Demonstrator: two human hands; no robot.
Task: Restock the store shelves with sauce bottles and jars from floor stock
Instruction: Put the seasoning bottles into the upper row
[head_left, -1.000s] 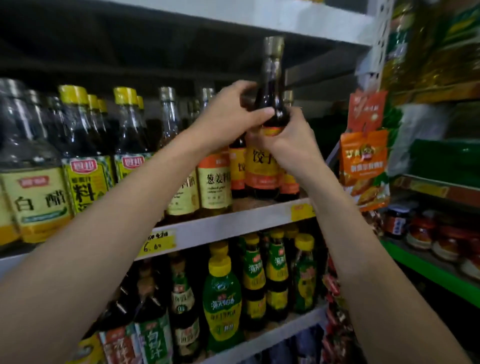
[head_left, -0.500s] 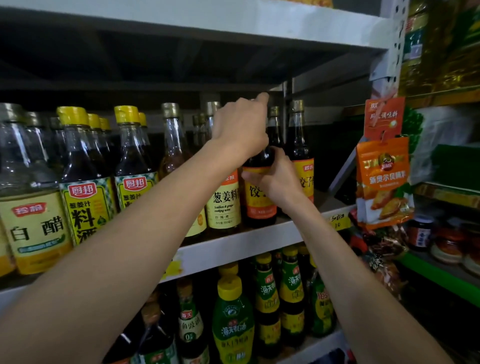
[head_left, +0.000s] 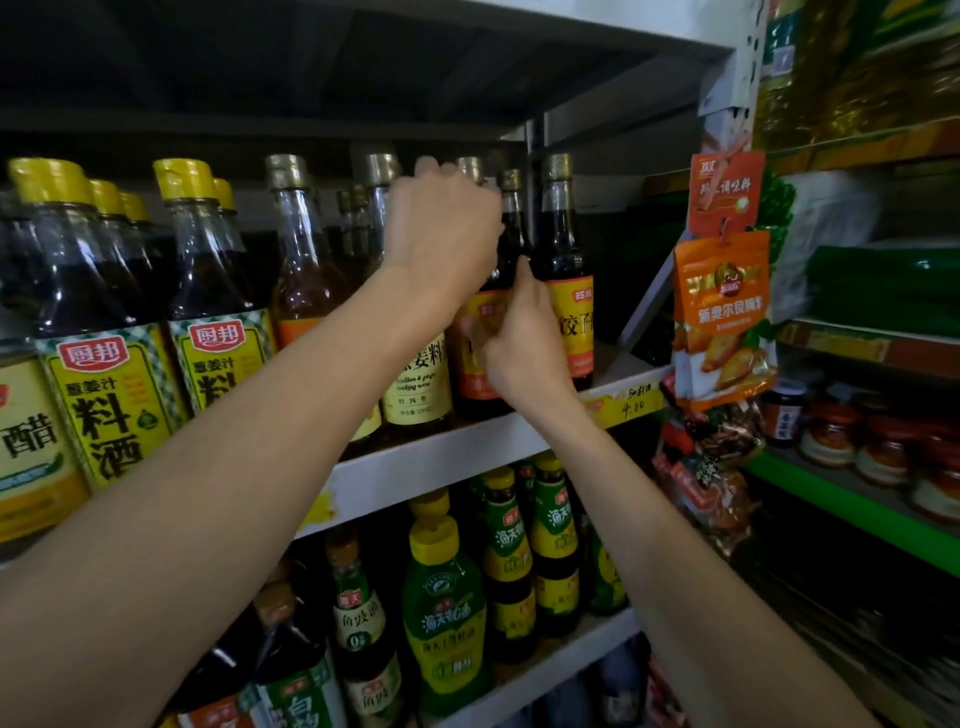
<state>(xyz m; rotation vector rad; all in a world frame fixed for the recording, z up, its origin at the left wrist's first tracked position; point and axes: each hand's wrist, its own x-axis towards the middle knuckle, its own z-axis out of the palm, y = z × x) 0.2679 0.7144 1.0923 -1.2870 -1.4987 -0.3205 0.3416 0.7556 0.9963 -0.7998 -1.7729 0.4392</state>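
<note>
Two hands work one bottle, and it's down! A second ago the dark sauce bottle rode high above the row, its cap close under the shelf overhead. Now it stands on the shelf board, just left of the end bottle with the orange label. The pale-labelled cooking wine sits one place further left of that end bottle. The right hand grips the sauce bottle's label, thumb raised against the end bottle's shoulder. The left hand is curled in front of the neck, up-left of the end bottle; the neck is hidden, so an actual grip cannot be told.
</note>
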